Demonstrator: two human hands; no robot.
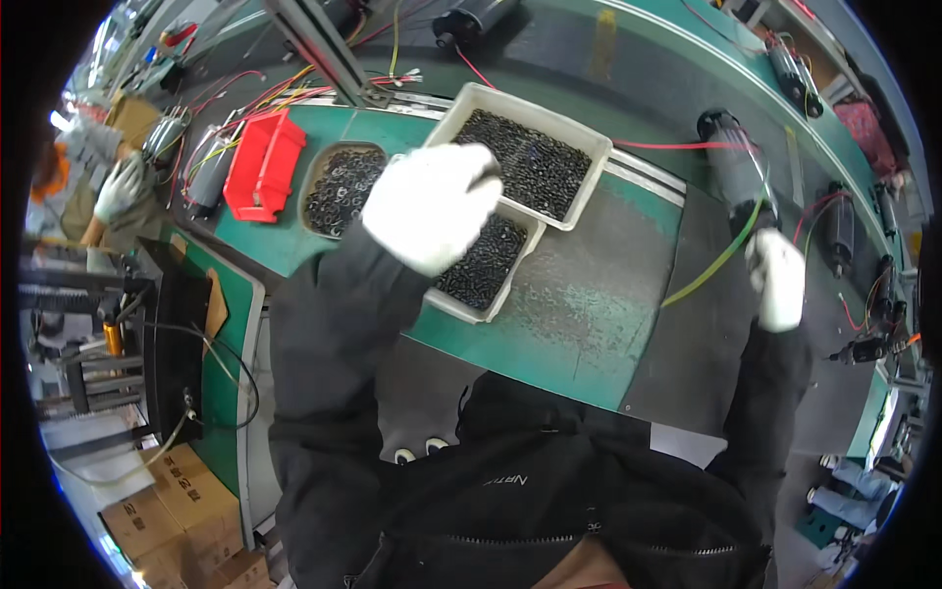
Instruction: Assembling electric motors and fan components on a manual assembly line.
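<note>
My left hand [432,208], in a white glove, hovers over the containers of small black parts with its fingers curled together. A dark spot shows at its fingertips, too small to name. Beneath and beside it are a large whitish bin [592,187], a smaller whitish bin [517,270] partly hidden by the hand, and a tray of black ring-like parts [339,191]. My right hand [778,283], also gloved, is closed at the near end of a black cylindrical motor [738,169]. What its fingers grip is hidden. A yellow-green wire [721,260] and a red wire [677,146] run from the motor.
A red plastic bin [263,165] stands left of the tray. More motors with wires lie at the right [839,231] and far side [473,20]. A metal post [319,44] rises at the bench's back. Another person's gloved hand [120,187] is at far left, above cardboard boxes [177,501].
</note>
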